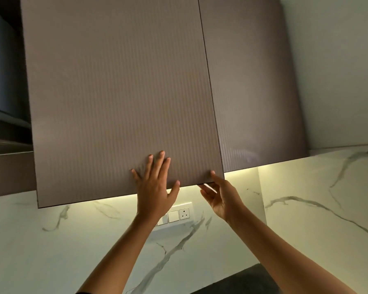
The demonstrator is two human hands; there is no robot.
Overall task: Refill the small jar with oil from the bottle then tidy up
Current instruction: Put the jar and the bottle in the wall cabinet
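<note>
Cabinet door (115,92): flat rectangular panel, matte taupe, fine vertical ribbing, long axis vertical, front face toward camera, free right edge proud of the neighbouring door (253,92). Left hand (153,187) flat on its lower face, fingers straight and spread. Right hand (220,198) pinches the bottom-right corner, thumb on front, fingers curled under. Veined white marble backsplash (306,209) below. Jar and bottle: can't tell where
</note>
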